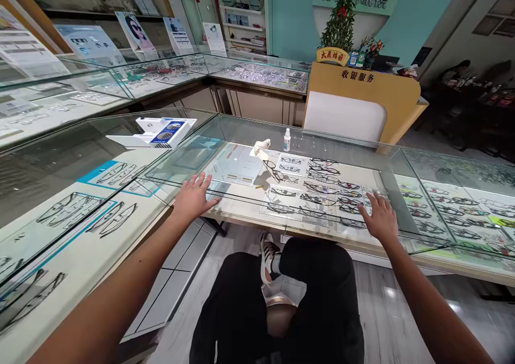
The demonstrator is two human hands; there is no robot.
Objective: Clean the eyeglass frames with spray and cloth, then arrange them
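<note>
My left hand (193, 196) rests near the front edge of the glass display case (249, 200), fingers spread and nothing in them. Farther right, my right hand (379, 215) lies with its fingers apart at the case's front edge, close to rows of eyeglasses (349, 195) under the glass. Between the hands, toward the back, are a small white bottle (287, 140), a crumpled pale cloth (261, 148) and a pair of dark-framed glasses (274, 172). Left of the cloth lies a light grey tray or sheet (235, 162).
A white and blue box (169, 132) sits on the left case, beyond more eyeglasses (115, 219). Past the cases stands a yellow counter (362, 93) with a plant (338, 20). My legs (322, 289) are beneath the case's front edge.
</note>
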